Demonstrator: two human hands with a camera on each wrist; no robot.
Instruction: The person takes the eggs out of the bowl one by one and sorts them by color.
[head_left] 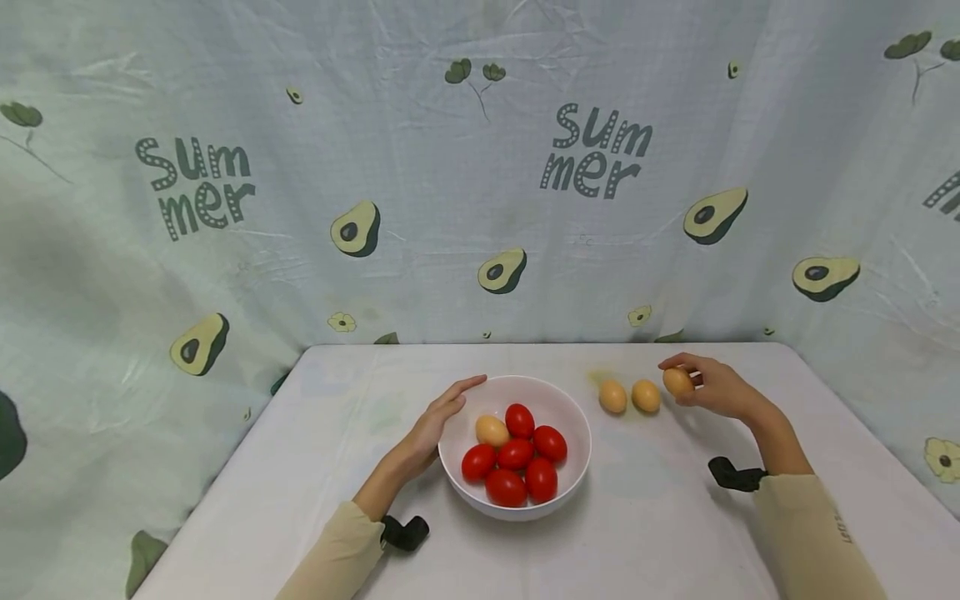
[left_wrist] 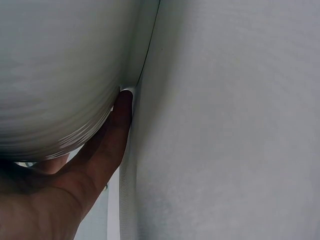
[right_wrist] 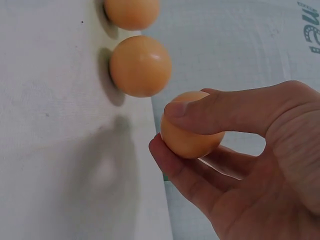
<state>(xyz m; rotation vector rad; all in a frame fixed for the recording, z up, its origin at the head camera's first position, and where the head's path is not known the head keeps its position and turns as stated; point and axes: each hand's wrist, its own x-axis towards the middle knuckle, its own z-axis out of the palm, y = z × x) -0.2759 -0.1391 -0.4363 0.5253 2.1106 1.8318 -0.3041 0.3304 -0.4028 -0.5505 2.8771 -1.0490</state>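
A white bowl (head_left: pixel 517 512) stands at the middle of the table, with several glossy red egg-shaped pieces (head_left: pixel 506 487) and one pale yellow egg (head_left: pixel 492 431) inside. My left hand (head_left: pixel 427 433) lies along the bowl's left side, its fingers stretched out to the rim; the left wrist view shows the fingers (left_wrist: pixel 102 155) straight against the curved outer wall. At the right, my right hand (head_left: pixel 718 387) pinches a yellow-orange egg (right_wrist: pixel 187 137) between thumb and fingers, held off the table. Two similar eggs, one nearer (head_left: pixel 646 396) and one farther left (head_left: pixel 612 397), lie between it and the bowl.
The white table (head_left: pixel 637 533) ends at a back edge just behind the eggs. Behind it hangs a pale cloth (head_left: pixel 420 167) printed with avocados and lettering. A black wrist mount (head_left: pixel 405 533) is strapped to the left wrist and another (head_left: pixel 737 475) to the right.
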